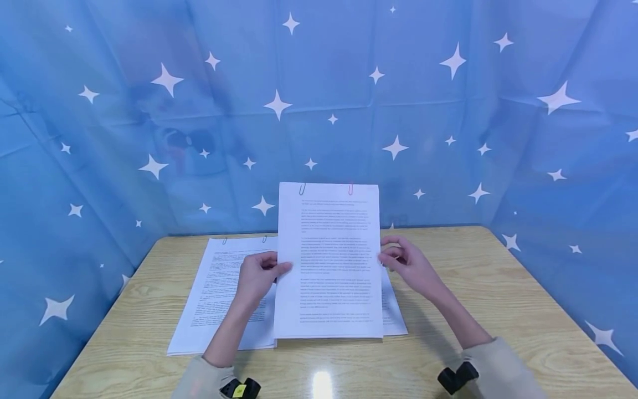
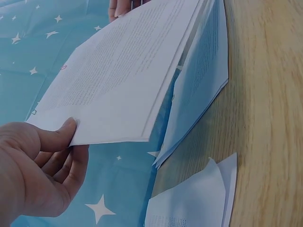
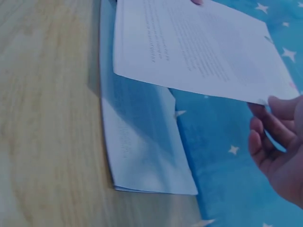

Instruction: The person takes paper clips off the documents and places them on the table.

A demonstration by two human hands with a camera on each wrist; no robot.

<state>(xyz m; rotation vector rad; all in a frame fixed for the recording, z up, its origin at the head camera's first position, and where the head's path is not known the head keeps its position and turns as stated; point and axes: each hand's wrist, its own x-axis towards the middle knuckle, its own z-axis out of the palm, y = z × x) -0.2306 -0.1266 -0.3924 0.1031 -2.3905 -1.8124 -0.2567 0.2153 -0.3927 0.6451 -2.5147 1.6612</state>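
A clipped stack of printed paper [image 1: 328, 260] is held up in front of me, its text facing me. My left hand [image 1: 259, 276] pinches its left edge between thumb and fingers. At the right edge, my right hand [image 1: 410, 267] pinches the paper too; the right wrist view shows the thumb [image 3: 283, 107] over the sheet and fingers beneath. Along the top edge sit a dark paper clip [image 1: 302, 189] and a red paper clip [image 1: 350, 189].
Another printed stack [image 1: 219, 299] with two paper clips lies on the wooden table [image 1: 498, 299] at left. Behind the held sheets lies a further paper stack [image 1: 395, 313], mostly hidden. A blue star-patterned curtain [image 1: 339, 72] hangs past the table's far edge.
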